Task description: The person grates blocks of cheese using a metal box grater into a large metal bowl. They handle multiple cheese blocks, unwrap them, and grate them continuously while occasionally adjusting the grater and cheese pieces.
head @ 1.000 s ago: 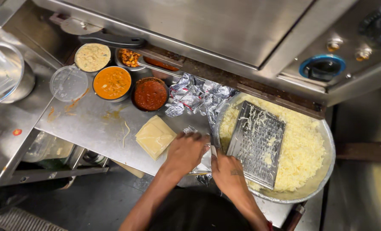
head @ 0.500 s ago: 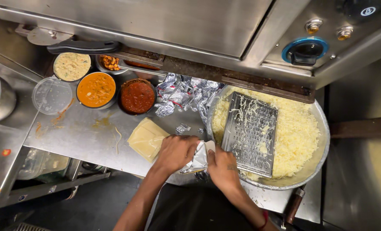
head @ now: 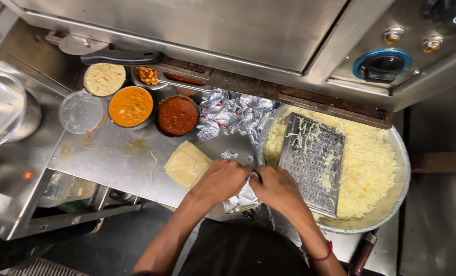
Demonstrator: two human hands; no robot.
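Observation:
My left hand point(head: 218, 181) and my right hand point(head: 279, 188) meet at the front edge of the steel counter point(head: 110, 158), both gripping a small foil-wrapped block point(head: 241, 198) between them. The foil is partly peeled and crumpled. A pale yellow block of cheese point(head: 187, 164) lies on the counter just left of my left hand. A flat metal grater point(head: 311, 161) rests across a wide round pan point(head: 399, 153) heaped with grated cheese point(head: 366, 163), right beside my right hand.
Crumpled foil wrappers point(head: 233, 115) lie behind my hands. Bowls of red sauce point(head: 177, 115), orange sauce point(head: 130, 106) and a pale mix point(head: 104, 78) stand at the back left, with a clear lid point(head: 80, 111). A steel oven front point(head: 238, 30) with a dial point(head: 382, 65) rises behind.
Both hands stay closed on the foil-wrapped block, working its wrapper. The view has shifted slightly; the grater and pan have not moved.

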